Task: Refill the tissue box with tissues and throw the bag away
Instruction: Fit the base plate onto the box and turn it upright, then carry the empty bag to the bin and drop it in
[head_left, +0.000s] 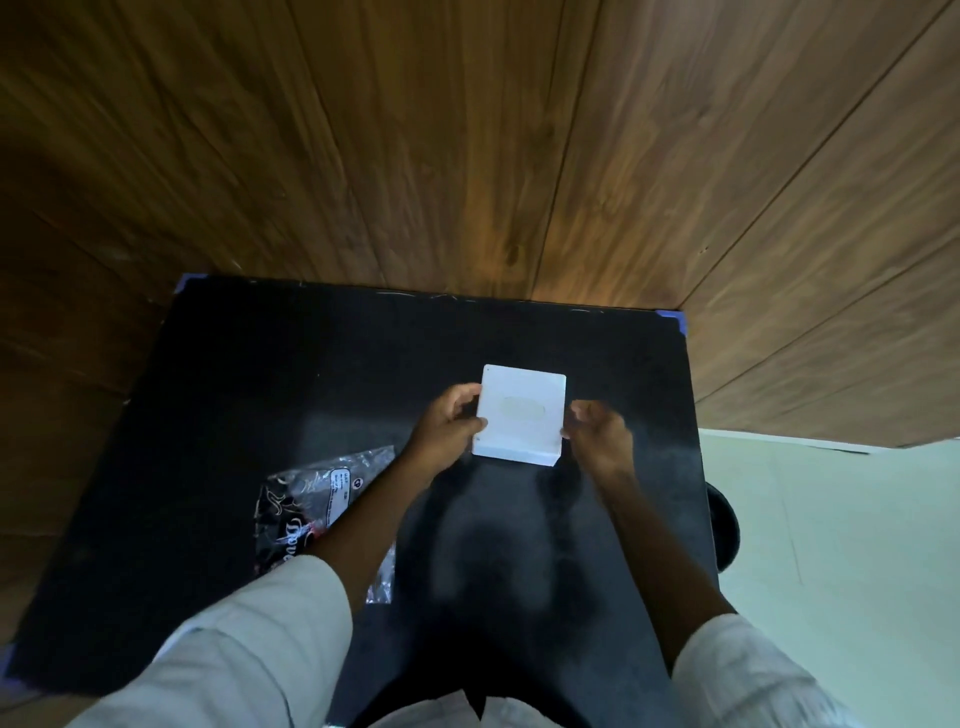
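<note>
A white square tissue box (522, 413) with a faint oval opening on top rests near the middle of the black table (260, 374). My left hand (447, 423) grips its left side, thumb on the top near corner. My right hand (597, 431) is at the box's right edge, slightly blurred, fingers curled against the side. A crinkled plastic bag (311, 499) with dark print and a white label lies flat on the table to the left, partly hidden under my left forearm.
Wood-panelled walls (467, 156) stand close behind the table and along its right side. A dark round object (724, 525) sits on the pale floor by the table's right edge. Blue tape marks the table's far corners.
</note>
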